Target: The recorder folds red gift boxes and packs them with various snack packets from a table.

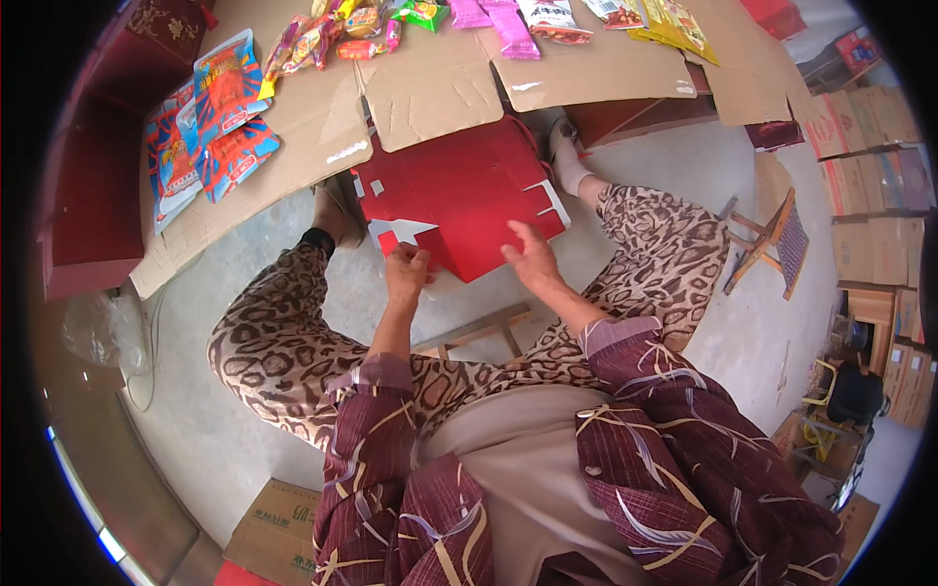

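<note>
A flat red cardboard box blank point(459, 190) with white-backed flaps lies across my knees. My left hand point(405, 269) pinches its near left corner by a folded white flap. At the near edge, my right hand point(532, 259) rests with fingers spread on the red card, thumb under the rim. I sit with legs apart in leopard-print trousers.
Flattened brown cardboard sheets point(430, 93) lie ahead, strewn with snack packets: blue-red bags point(210, 117) at left, pink and yellow packs point(508, 24) at the top. A small wooden stool point(767, 239) stands to the right, stacked cartons point(879, 186) beyond it. Another brown carton point(278, 527) sits behind me at left.
</note>
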A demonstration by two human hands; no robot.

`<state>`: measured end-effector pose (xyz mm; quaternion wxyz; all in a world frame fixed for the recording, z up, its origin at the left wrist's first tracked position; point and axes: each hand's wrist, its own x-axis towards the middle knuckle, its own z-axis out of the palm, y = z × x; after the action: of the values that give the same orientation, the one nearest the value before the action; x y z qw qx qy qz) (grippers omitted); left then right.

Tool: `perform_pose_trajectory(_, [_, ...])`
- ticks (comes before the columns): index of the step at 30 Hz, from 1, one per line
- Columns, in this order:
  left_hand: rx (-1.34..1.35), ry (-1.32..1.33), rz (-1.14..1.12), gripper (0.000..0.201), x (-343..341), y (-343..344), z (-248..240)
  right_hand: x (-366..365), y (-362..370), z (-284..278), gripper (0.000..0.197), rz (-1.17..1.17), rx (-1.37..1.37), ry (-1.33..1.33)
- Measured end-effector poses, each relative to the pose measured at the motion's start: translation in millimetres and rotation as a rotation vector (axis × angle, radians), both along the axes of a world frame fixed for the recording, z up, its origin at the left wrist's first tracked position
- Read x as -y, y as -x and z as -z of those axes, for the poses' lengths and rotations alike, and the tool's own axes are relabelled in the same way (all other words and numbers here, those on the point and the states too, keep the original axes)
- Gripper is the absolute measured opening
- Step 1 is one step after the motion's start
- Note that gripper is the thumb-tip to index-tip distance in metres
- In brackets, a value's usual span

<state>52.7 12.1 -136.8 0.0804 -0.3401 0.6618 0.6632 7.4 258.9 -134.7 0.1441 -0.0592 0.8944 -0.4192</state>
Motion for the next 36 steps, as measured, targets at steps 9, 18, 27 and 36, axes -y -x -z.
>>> perform_pose_trajectory(9, [-0.283,0.075,0.154,0.011,-71,-10,-58,37,-27,-77,0.072,-0.281,-0.271,-0.329])
perform_pose_trajectory(18, [-0.632,0.507,0.413,0.028,-91,-15,-121,6,-12,-114,0.051,-0.211,-0.459,-0.231])
perform_pose_trajectory(27, [-0.793,0.985,0.768,0.047,-66,-35,-195,-18,1,-210,0.039,-0.163,-0.358,0.081])
perform_pose_trajectory(36, [-0.942,1.050,0.729,0.033,-65,-72,-240,-36,25,-241,0.032,0.143,-0.003,0.438])
